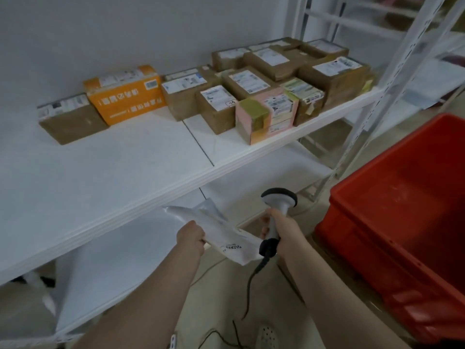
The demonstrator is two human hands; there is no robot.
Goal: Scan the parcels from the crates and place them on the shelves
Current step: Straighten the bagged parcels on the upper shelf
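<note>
My left hand (192, 236) grips the near edge of a flat white plastic mailer parcel (216, 226) with a printed label, held just below the front edge of the white shelf (125, 172). My right hand (279, 226) holds a grey and black barcode scanner (278, 205) upright by its handle, right beside the parcel, its head pointing away. The scanner's black cable (249, 285) hangs down toward the floor. A red crate (402, 235) stands at the right, its inside mostly out of sight.
Several taped cardboard parcels (264, 79) and an orange box (125, 96) line the back of the shelf. A lower white shelf (105, 268) lies beneath. White rack uprights (392, 79) rise at the right. My foot in a white shoe (268, 336) is on the floor.
</note>
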